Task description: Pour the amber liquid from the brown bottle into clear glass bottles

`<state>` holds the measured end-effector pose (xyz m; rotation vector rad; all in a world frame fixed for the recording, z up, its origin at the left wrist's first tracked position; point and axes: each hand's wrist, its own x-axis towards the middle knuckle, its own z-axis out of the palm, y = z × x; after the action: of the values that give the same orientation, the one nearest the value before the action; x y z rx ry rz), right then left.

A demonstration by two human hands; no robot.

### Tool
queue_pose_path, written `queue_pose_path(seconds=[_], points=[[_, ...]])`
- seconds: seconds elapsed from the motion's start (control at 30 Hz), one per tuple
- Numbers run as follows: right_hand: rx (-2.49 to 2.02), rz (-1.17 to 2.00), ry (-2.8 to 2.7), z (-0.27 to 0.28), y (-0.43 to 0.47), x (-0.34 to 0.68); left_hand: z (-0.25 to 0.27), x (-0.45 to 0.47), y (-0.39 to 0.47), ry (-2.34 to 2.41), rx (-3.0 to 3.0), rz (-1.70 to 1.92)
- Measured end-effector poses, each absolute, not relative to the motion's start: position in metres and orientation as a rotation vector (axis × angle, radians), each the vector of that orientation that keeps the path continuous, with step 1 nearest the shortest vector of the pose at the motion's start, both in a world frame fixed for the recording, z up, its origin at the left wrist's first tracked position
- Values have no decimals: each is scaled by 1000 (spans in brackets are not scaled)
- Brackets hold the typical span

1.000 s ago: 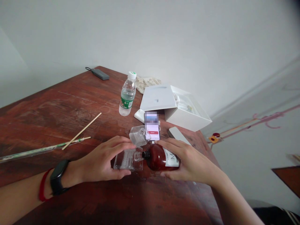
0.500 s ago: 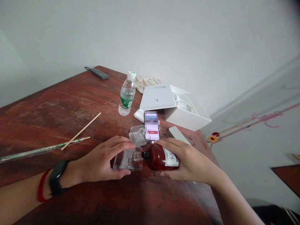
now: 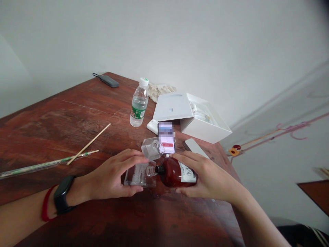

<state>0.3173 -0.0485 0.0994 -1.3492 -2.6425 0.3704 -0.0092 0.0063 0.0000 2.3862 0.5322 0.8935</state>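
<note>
My left hand (image 3: 110,175) is closed around a clear square-sided bottle (image 3: 141,175), its thumb on the near side and its fingers on the far side. My right hand (image 3: 207,175) grips a dark red-brown bottle (image 3: 171,172) with a white label. The brown bottle is tilted, and its black neck points left. That neck meets the clear bottle's mouth; I cannot tell whether liquid is passing. Just beyond my left fingertips is another clear angular container (image 3: 151,150) with a round neck. A lit phone (image 3: 167,145) lies behind the brown bottle.
A water bottle (image 3: 139,106) with a green label stands farther back. An open white box (image 3: 205,128) is at the back right, near a white case (image 3: 152,127). Chopsticks (image 3: 89,142) and a wrapped pair lie left. A grey device (image 3: 109,81) rests at the far edge.
</note>
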Motion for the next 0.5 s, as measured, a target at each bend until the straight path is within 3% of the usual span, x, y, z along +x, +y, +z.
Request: queue_pose_path(seconds=[0.5], points=[[-1363,367,-2638,100,-49,316,2,-9,6,532,2387,875]])
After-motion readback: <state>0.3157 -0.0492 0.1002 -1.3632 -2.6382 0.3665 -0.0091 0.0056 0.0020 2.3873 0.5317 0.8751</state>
